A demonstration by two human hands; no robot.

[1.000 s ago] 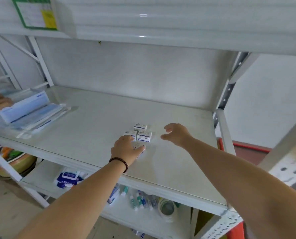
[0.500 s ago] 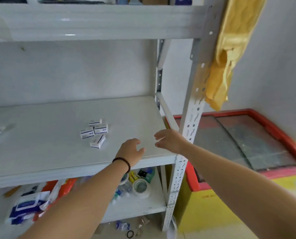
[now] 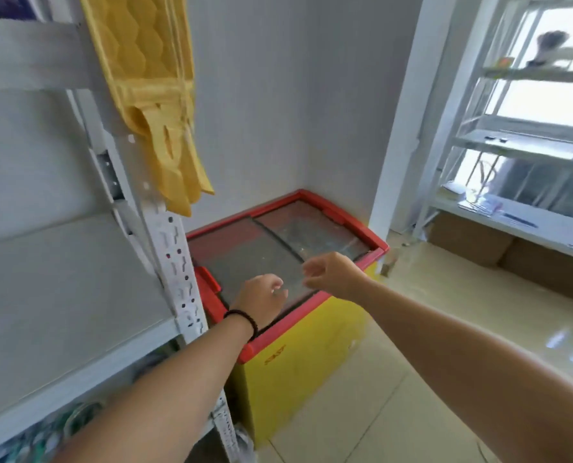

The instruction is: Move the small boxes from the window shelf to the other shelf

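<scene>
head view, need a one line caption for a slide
Both hands, left hand and right hand, empty above the red-rimmed chest freezer, window shelf at right.

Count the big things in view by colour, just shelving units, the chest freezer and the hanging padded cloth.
White metal shelving units: 2, the near shelf and the window shelf
Yellow chest freezer with red-framed glass lid: 1
Yellow padded cloth: 1
Total: 4

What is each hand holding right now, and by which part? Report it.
Nothing. The left hand and the right hand hang loosely curled above the red-rimmed freezer, with no box in either grip.
</scene>
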